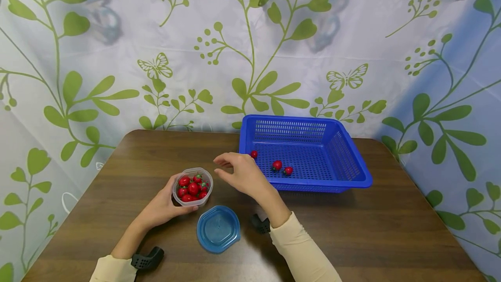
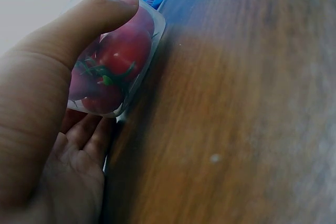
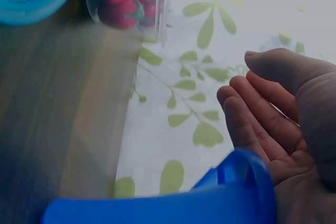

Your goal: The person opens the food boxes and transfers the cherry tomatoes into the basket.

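Note:
A clear plastic container (image 1: 207, 199) full of cherry tomatoes (image 1: 193, 187) stands at the table's left-centre. My left hand (image 1: 166, 206) holds it round its side, and the left wrist view has the thumb across the container wall (image 2: 142, 80). My right hand (image 1: 244, 177) hovers between the container and the blue basket (image 1: 352, 160). Its fingers are loosely bent with nothing between them, as the right wrist view (image 3: 273, 114) shows too. Inside the basket lie three cherry tomatoes (image 1: 277, 165) near the left and front sides.
A round blue lid (image 1: 218, 229) lies on the brown wooden table (image 1: 372, 238) in front of the container. Behind the table hangs a white curtain (image 1: 188, 21) with green leaf prints. Each wrist wears a black strap mount (image 1: 148, 258).

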Available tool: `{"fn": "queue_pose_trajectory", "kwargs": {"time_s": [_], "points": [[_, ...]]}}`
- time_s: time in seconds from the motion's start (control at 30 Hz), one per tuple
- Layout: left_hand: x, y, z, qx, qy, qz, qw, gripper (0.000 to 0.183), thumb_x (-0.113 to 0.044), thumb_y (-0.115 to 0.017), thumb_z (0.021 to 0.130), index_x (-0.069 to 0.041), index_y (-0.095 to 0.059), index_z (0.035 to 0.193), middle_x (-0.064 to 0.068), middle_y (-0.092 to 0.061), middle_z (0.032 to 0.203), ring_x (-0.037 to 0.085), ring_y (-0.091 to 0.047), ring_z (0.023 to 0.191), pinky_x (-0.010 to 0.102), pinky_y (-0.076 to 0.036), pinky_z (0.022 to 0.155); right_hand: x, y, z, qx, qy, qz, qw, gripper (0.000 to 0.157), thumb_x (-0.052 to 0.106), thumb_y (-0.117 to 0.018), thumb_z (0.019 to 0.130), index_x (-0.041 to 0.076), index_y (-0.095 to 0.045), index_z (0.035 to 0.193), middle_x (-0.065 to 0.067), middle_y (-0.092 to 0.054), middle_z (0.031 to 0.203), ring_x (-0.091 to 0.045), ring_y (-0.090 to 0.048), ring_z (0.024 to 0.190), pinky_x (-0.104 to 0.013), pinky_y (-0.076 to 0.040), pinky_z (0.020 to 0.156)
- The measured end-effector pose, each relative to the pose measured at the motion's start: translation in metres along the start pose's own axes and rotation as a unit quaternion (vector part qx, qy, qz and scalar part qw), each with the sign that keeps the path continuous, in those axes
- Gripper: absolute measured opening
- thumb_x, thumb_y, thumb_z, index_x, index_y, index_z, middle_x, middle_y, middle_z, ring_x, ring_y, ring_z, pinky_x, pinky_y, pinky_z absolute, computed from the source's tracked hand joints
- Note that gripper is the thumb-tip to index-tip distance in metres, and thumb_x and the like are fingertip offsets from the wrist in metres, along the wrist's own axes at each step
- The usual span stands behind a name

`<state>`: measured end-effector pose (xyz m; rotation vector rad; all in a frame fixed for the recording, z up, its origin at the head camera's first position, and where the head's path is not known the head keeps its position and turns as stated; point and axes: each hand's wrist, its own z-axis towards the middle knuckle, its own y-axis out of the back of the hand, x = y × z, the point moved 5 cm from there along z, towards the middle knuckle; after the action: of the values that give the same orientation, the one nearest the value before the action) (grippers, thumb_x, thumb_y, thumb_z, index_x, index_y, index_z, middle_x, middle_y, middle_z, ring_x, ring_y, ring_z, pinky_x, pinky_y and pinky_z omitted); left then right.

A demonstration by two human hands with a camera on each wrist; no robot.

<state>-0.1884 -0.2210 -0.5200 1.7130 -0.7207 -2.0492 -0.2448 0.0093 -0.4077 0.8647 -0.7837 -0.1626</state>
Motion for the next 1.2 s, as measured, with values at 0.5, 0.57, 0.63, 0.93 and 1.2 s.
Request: {"fn": "queue_pose_trajectory", "kwargs": {"time_s": [0.5,0.57,0.63,0.93,1.2], "points": [[0.0,0.0,0.0,0.008,-0.007,-0.007,0.9999,0.099,-0.039,-0.088,0.082,-0.01,-0.027,0.155,0.016,-0.051,0.149,0.035,-0.057,0.131,0.048,-0.05,0.106,0.024,-0.035,0.001,0.057,0.037,-0.018,0.998,0.024,0.02,-0.075,0.096,0.009,-0.074,0.118,-0.003,-0.077,0.113,-0.013,-0.073,0.101,-0.02,-0.057,0.087],[0.0,-0.001,0.0,0.01,-0.008,-0.008,0.9999,0.098,-0.039,-0.088,0.082,-0.011,-0.027,0.154,0.015,-0.051,0.149,0.033,-0.058,0.13,0.036,-0.051,0.105,0.026,-0.041,0.0,0.063,0.042,-0.023,0.997,0.024,0.021,-0.075,0.096,0.01,-0.075,0.117,-0.002,-0.077,0.111,-0.012,-0.073,0.098,-0.017,-0.056,0.083],[0.0,-0.001,0.0,0.012,-0.01,-0.008,0.9998,0.098,-0.039,-0.088,0.082,-0.012,-0.027,0.154,0.014,-0.052,0.148,0.032,-0.058,0.129,0.026,-0.049,0.102,0.027,-0.047,0.0,0.069,0.045,-0.025,0.996,0.023,0.021,-0.076,0.096,0.01,-0.075,0.116,-0.002,-0.077,0.109,-0.01,-0.073,0.095,-0.014,-0.055,0.079],[0.0,0.0,0.0,0.016,-0.016,-0.018,0.9996,0.097,-0.036,-0.087,0.084,-0.011,-0.026,0.155,0.014,-0.054,0.146,0.03,-0.061,0.126,0.018,-0.047,0.098,0.032,-0.07,-0.002,0.102,0.051,-0.045,0.992,0.021,0.023,-0.076,0.096,0.011,-0.076,0.113,0.003,-0.077,0.102,-0.003,-0.071,0.089,-0.008,-0.05,0.078],[0.0,0.001,0.0,0.013,-0.03,-0.017,0.9993,0.095,-0.033,-0.087,0.084,-0.01,-0.028,0.155,0.015,-0.053,0.146,0.031,-0.059,0.126,0.02,-0.048,0.1,0.036,-0.08,0.002,0.12,0.05,-0.034,0.991,0.018,0.023,-0.073,0.097,0.014,-0.076,0.112,0.007,-0.077,0.099,0.005,-0.067,0.085,-0.007,-0.049,0.076]]}}
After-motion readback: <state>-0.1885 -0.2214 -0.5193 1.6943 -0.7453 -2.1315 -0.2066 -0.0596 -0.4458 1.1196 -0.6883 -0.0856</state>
